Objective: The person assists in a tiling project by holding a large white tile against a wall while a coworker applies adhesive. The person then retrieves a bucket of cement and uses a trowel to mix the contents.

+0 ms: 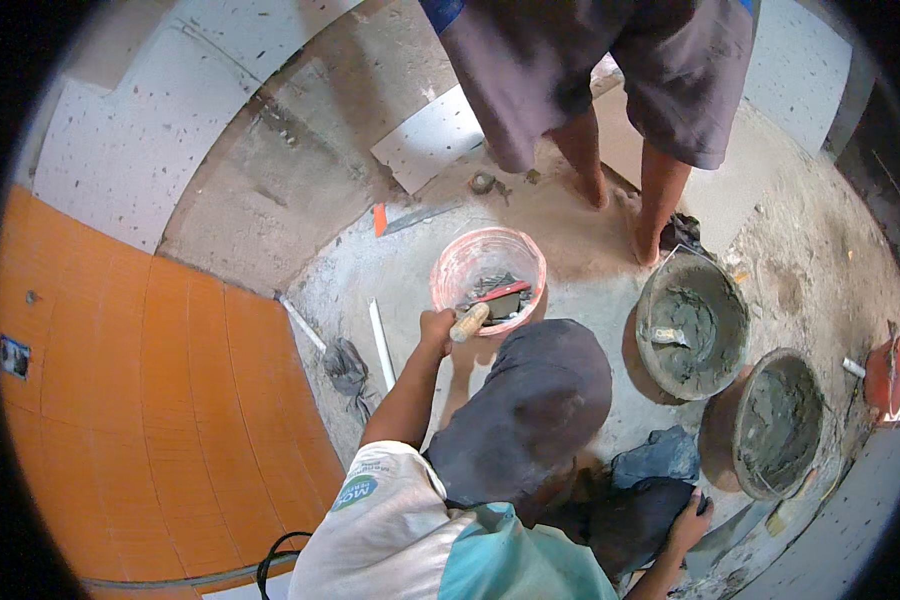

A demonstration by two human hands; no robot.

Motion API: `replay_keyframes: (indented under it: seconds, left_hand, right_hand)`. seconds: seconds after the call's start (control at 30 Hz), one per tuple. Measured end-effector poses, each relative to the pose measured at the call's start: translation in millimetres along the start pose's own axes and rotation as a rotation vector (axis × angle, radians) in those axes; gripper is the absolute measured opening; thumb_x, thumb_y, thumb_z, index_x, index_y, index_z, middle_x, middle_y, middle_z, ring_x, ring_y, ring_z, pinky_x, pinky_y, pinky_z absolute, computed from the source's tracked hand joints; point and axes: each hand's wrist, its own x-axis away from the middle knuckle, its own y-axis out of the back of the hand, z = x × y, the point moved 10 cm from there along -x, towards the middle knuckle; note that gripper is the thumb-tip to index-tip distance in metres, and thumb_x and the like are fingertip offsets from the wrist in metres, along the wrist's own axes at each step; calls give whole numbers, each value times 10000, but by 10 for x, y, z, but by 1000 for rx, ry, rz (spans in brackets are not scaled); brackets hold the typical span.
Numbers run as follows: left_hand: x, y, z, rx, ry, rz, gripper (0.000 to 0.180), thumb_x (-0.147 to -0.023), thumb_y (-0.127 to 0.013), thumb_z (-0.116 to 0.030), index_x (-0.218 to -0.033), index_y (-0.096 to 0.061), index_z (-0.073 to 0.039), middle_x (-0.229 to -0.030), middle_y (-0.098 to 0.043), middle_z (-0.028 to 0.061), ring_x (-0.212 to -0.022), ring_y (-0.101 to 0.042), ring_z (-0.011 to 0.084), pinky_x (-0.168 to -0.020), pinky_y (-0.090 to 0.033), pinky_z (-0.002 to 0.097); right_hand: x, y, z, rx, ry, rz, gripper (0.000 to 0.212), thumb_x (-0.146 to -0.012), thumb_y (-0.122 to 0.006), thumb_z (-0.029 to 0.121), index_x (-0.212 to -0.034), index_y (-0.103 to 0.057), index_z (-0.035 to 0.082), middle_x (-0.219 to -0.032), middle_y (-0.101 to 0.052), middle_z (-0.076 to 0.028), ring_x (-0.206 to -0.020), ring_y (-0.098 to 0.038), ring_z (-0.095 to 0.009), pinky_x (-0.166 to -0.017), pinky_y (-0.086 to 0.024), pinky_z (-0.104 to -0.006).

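Note:
My left hand (436,328) is closed at the near-left rim of a pinkish-white plastic bucket (444,262). Beside its fingers, a pale trowel handle (470,322) leans over that rim. Inside the bucket are a red-edged tool (502,291) and several grey pieces. At lower right, my right hand (688,522) lies against my dark trouser knee (650,510). Its fingers curl round something dark, and I cannot make out whether that is cloth or another object. A bluish-grey cloth (658,458) sits just past this knee.
Two tubs of wet grey mortar, one farther (722,350) and one nearer (760,400), stand at right; the farther holds a tool. Another person's bare legs (660,200) stand ahead. An orange-handled saw (420,217), white pipe (381,345) and speckled tile (430,138) lie around. Orange wall (170,400) borders the left.

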Motion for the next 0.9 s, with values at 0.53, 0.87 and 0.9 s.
replay_keyframes:
  seconds: [0.53, 0.87, 0.9]
  left_hand:
    - [454, 3131, 79, 620, -23, -493, 174, -817, -509, -107, -963, -518, -13, -780, -553, 92, -567, -535, 209, -429, -426, 292]
    - [1247, 4201, 507, 741, -88, -856, 250, -810, -478, -57, -1049, -532, -6, -858, -576, 81, -641, -570, 199, -497, -456, 294]
    - [1279, 4223, 651, 752, -61, -855, 258, -818, -475, -63, -1065, -525, -10, -873, -577, 80, -650, -571, 201, -510, -462, 299]
  right_hand:
    - [-186, -193, -119, 33, 46, 133, 628, -872, -522, 426, -1228, -468, -89, -1224, -517, -264, -1143, -492, -379, -964, -367, -392]
    - [-244, -205, -13, 2, 8, 100, 617, -870, -541, 407, -1217, -475, -99, -1209, -524, -272, -1131, -501, -377, -959, -375, -391]
    - [-247, -201, 18, 8, 16, 93, 616, -867, -544, 405, -1215, -477, -98, -1205, -527, -273, -1128, -503, -378, -958, -375, -392]
